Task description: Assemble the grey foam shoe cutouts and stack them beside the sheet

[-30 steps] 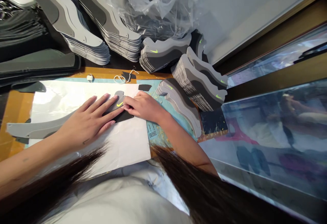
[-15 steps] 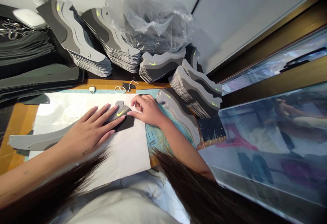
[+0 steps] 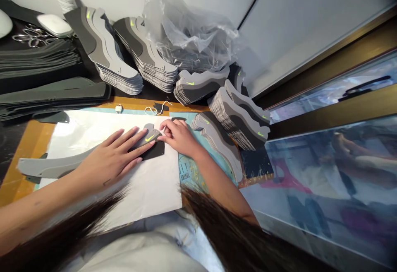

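A long curved grey shoe upper piece (image 3: pixel 52 165) with a lime-green swoosh lies on a white sheet (image 3: pixel 155 189). Across its middle my left hand (image 3: pixel 116 156) rests flat, fingers stretched toward the swoosh end. Under that end a darker piece (image 3: pixel 155 150) shows, its extent partly covered by my hand. My right hand (image 3: pixel 177 136) is at the right tip of the grey piece, fingers curled in, thumb and forefinger pinching at its edge. Just beyond the right hand, part of a dark piece (image 3: pixel 179 119) shows.
Stacks of grey shoe pieces (image 3: pixel 124 67) stand along the back, with more stacks (image 3: pixel 238 119) on the right. Dark strips (image 3: pixel 56 96) are piled at the left, below scissors (image 3: pixel 32 36). A clear plastic bag (image 3: pixel 198 36) sits at the wall. White string (image 3: pixel 151 110) lies behind the sheet.
The whole view has shifted slightly, so things appear a little further right and lower. My right forefinger has moved closer to the thumb at the piece's tip. My left hand stays flat.
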`<state>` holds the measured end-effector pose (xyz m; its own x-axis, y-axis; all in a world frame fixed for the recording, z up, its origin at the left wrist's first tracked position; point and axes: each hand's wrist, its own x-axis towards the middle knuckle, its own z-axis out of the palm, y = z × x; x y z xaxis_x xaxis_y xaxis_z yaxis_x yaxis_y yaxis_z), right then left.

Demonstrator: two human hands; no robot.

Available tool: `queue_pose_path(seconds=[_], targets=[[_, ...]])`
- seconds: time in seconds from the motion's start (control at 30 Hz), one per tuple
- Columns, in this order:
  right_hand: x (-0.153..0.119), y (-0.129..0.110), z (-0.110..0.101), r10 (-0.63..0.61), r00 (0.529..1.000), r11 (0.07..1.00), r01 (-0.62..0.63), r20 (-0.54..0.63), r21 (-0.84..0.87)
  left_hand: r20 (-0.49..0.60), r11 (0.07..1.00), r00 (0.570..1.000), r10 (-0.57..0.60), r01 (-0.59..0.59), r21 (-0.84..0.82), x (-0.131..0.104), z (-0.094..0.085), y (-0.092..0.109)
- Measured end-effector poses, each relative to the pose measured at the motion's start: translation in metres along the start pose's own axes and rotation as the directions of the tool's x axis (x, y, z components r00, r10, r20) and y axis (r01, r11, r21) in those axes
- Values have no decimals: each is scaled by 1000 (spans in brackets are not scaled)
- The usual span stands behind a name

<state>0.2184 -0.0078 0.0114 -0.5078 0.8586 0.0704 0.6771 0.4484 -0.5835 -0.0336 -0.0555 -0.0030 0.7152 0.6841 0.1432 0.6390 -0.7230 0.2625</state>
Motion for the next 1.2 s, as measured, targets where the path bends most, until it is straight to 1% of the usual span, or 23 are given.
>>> queue_pose_path(seconds=[0.1, 0.23, 0.37, 0.47, 0.6, 0.73, 0.87, 0.97, 1.03, 1.1, 1.2], targets=[[1, -1, 0, 4, 1000, 1000, -4, -21, -14, 9, 999, 1000, 10, -10, 37, 0, 0, 0], [1, 0, -1, -20, 1000, 1000, 20, 12, -7, 13, 998, 999, 30, -31, 63, -1, 0, -1], [-1, 2, -3, -64, 997, 998, 65, 42, -22, 22, 999, 1000, 22, -23, 48, -1, -1, 0], [-3, 2, -6, -116, 989, 993, 117, 94, -6, 24, 999, 1000, 18, -19, 40, 0, -2, 0], [-5, 0, -11, -153, 974, 988, 154, 168, 6, -2, 999, 1000, 15, -15, 33, 0, -1, 0], [-6, -2, -12, -197, 964, 980, 201, 182, -4, 30, 999, 1000, 8, -7, -35, -1, -2, -4], [-9, -5, -12, -207, 962, 974, 220, 178, -51, 93, 981, 994, -53, 70, -184, -1, -8, -7], [-11, -8, -12, -229, 954, 965, 248, 193, -83, 118, 934, 983, -139, 170, -315, -1, -14, -5], [-12, -10, -9, -283, 940, 950, 302, 190, -81, 112, 883, 970, -216, 243, -401, -1, -17, -2], [-12, -12, -5, -346, 920, 930, 363, 183, -67, 108, 813, 952, -286, 300, -498, -1, -21, 0], [-11, -15, 5, -399, 899, 909, 415, 181, -53, 106, 665, 919, -381, 351, -659, 0, -26, 2]])
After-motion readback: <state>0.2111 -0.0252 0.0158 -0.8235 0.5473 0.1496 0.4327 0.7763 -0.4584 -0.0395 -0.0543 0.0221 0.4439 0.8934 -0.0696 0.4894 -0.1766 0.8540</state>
